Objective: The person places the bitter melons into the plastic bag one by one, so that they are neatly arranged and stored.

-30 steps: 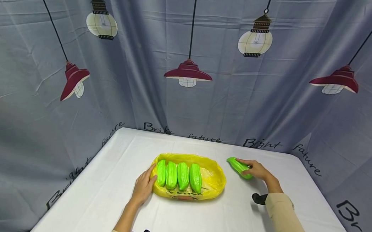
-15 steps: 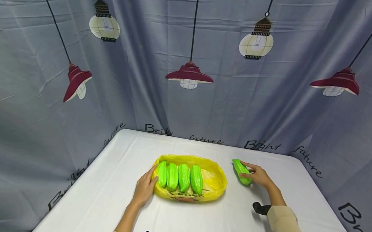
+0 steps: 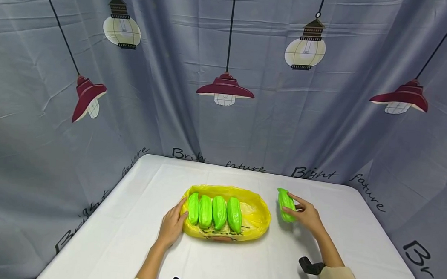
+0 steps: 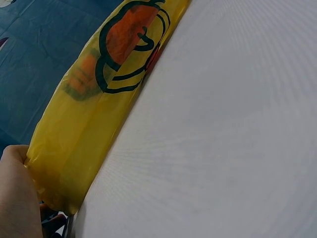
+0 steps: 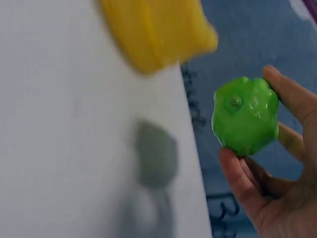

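A yellow plastic bag [image 3: 257, 222], spread wide like a shallow basket, lies on the white table. Several bright green, ridged toy gourds [image 3: 219, 212] stand side by side in its left and middle part. My left hand [image 3: 172, 225] holds the bag's left end, thumb at the rim; its other fingers are partly hidden. To the right of the bag, my right hand [image 3: 308, 216] grips another green toy gourd [image 3: 286, 205] between thumb and fingers. In the right wrist view this gourd [image 5: 246, 116] shows its knobby end, raised above the table with its shadow apart from it.
The white table [image 3: 246, 264] runs back to a grey-blue curtain [image 3: 262, 129] printed with lamps and lettering. Black wrist mounts [image 3: 309, 265] sit on both forearms. A cartoon print [image 4: 131, 44] shows on the bag's front side.
My right hand has lifted the gourd off the table and turned it more upright, its far end now pointing away. The left hand stays at the bag's left end.
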The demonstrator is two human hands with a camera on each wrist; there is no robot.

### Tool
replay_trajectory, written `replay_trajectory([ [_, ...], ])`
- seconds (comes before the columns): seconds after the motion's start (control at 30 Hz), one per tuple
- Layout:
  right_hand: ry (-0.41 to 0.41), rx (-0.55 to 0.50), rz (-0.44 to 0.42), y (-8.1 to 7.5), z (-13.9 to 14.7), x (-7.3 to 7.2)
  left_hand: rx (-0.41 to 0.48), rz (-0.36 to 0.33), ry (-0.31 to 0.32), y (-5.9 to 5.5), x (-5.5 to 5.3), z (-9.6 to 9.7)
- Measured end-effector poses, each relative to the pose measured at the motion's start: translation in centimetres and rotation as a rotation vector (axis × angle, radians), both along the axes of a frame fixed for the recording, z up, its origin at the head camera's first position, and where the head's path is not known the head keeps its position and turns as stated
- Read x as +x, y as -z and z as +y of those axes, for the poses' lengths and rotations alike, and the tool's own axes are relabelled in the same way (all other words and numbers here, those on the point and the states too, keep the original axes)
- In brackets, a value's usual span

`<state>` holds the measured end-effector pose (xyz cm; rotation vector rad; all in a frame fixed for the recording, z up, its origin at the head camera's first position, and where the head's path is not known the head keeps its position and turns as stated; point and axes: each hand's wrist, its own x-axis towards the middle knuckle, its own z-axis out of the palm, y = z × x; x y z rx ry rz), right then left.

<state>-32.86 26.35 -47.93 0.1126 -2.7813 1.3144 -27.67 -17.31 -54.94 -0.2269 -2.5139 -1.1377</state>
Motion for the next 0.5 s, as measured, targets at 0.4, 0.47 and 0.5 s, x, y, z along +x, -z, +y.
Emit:
replay_trajectory([
  [0.4, 0.033, -0.076, 0.037, -3.1, -4.6, 2.8, 0.003, 0.008, 0.002, 0.1, -0.2, 0.0],
  [0.47, 0.015, -0.083, 0.043, -3.4, -5.2, 3.0, 0.004, 0.006, 0.001, 0.1, -0.2, 0.0],
  [0.5, 0.008, -0.087, 0.046, -3.5, -5.6, 3.1, 0.004, 0.006, 0.0, 0.2, -0.2, 0.0],
])
